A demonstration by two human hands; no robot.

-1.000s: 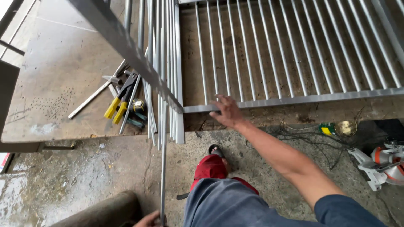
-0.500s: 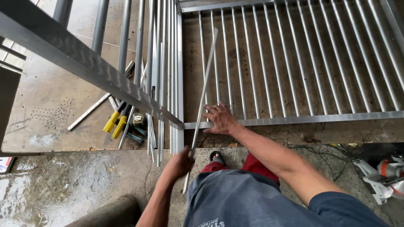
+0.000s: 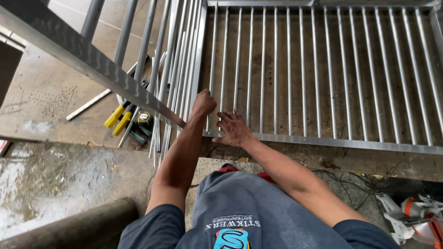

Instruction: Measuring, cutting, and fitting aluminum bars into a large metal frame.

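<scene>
Head view only. Left hand (image 3: pixel 204 102) is closed in a fist round a thin metal bar (image 3: pixel 212 60), gripping it low down, near the bottom rail (image 3: pixel 332 141) of the metal grille (image 3: pixel 323 69). Bar runs up w/ the other uprights, second in from the grille's left edge. Right hand (image 3: pixel 233 128) lies flat, fingers spread, holding nothing, palm down on the bars just above the bottom rail and right beside the left hand. Hands close together but not touching. Grille lies flat on the floor. Left of it: bundle of loose metal rods (image 3: pixel 177 69), then yellow-handled pliers (image 3: pixel 119 119) and a tape measure (image 3: pixel 144 118) on the concrete floor (image 3: pixel 50 87). Diagonal steel beam (image 3: pixel 83 57) crosses in front, top left. Bottom right corner: white-and-orange power tool (image 3: pixel 415 219), partly cut off.
</scene>
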